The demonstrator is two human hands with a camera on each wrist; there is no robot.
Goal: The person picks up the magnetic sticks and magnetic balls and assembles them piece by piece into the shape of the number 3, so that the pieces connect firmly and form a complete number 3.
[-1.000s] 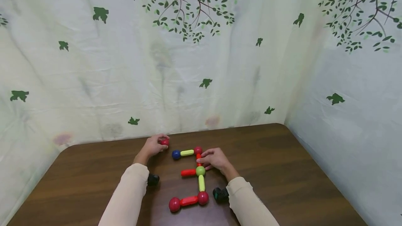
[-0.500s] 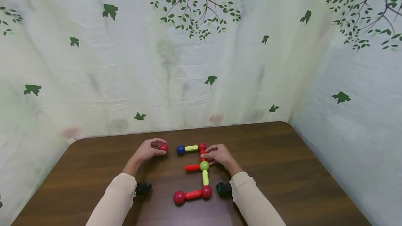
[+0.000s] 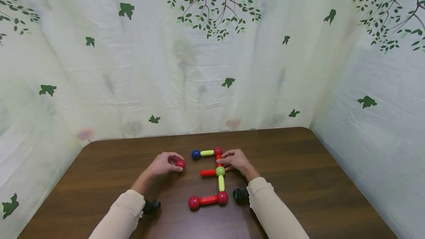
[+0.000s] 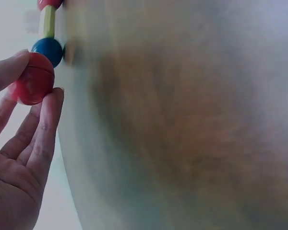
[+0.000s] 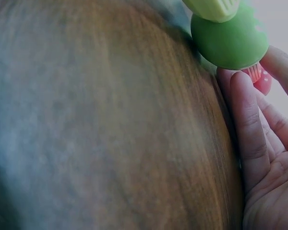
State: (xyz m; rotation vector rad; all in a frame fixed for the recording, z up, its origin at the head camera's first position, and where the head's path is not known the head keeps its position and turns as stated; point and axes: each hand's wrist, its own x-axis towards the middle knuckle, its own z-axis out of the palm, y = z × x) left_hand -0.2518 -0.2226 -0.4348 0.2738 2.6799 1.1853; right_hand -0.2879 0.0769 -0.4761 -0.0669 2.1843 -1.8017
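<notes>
My left hand [image 3: 164, 163] pinches a red ball [image 3: 180, 163] between thumb and fingers, left of a figure of joined balls and sticks on the table. In the left wrist view the red ball [image 4: 34, 80] overlaps the blue ball [image 4: 48, 51] behind it. My right hand [image 3: 237, 160] grips the upright red stick [image 3: 218, 160] between the far red ball [image 3: 217, 151] and the green ball [image 3: 220, 171]. A red stick [image 3: 208, 173] juts left from the green ball, its left end bare. The right wrist view shows fingertips [image 5: 243, 84] just under the green ball [image 5: 230, 40].
The figure's far arm is a yellow stick [image 3: 207, 153] ending in a blue ball [image 3: 196, 154]. Nearer me, a yellow stick [image 3: 221, 183], two red balls and a red stick [image 3: 208, 200] complete it. Brown table [image 3: 299, 194] surrounds it; a leaf-patterned curtain [image 3: 186, 84] hangs behind.
My left hand has brought the red ball from the far side of the table nearer to me, now level with the middle arm. My right hand keeps its hold; the view shifted slightly.
</notes>
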